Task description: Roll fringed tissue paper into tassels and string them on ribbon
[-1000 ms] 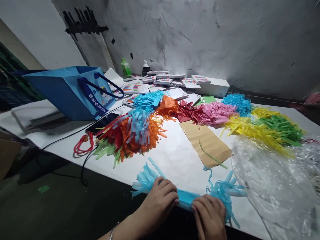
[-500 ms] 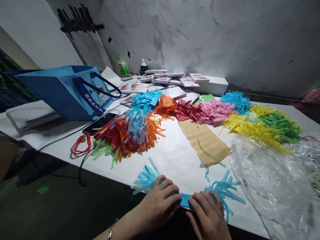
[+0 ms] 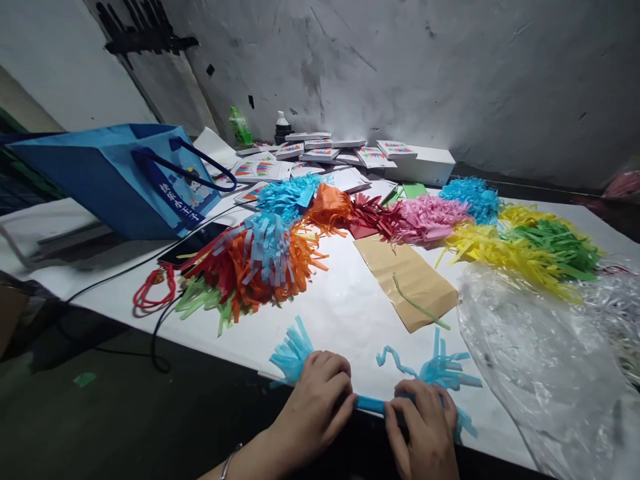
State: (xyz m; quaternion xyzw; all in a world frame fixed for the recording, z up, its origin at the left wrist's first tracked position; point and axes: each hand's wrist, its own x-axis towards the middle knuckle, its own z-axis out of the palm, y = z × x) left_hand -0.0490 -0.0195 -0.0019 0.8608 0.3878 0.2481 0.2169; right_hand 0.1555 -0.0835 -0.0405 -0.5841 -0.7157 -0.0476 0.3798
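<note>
Tissue strip (image 3: 370,405), blue and fringed at both ends, is sitting right at the near edge of the worktop (image 3: 345,313), rolled or folded pretty narrow in the middle. The left hand (image 3: 323,393) is clamping one end and the right hand (image 3: 425,420) is pinching the other, with just a bit of bare paper showing between them.

Stuff I'd be worrying about: the paper is looking thin, so uneven pulling could be tearing it. If either hand is slackening, the narrow part could be springing open. That curly loose strand (image 3: 395,359) is lying near the right hand, so it could be getting trapped underneath. And with it being so near the edge, the strip could be sliding off if both hands are letting go.

Labels: the blue gift bag (image 3: 90,187) is showing Chinese characters, 快乐小王子 as far as I'm reading it, beside a cartoon figure. The small boxes (image 3: 263,171) at the back are carrying colourful tassel pictures, but any print is coming out too small for me.
</note>
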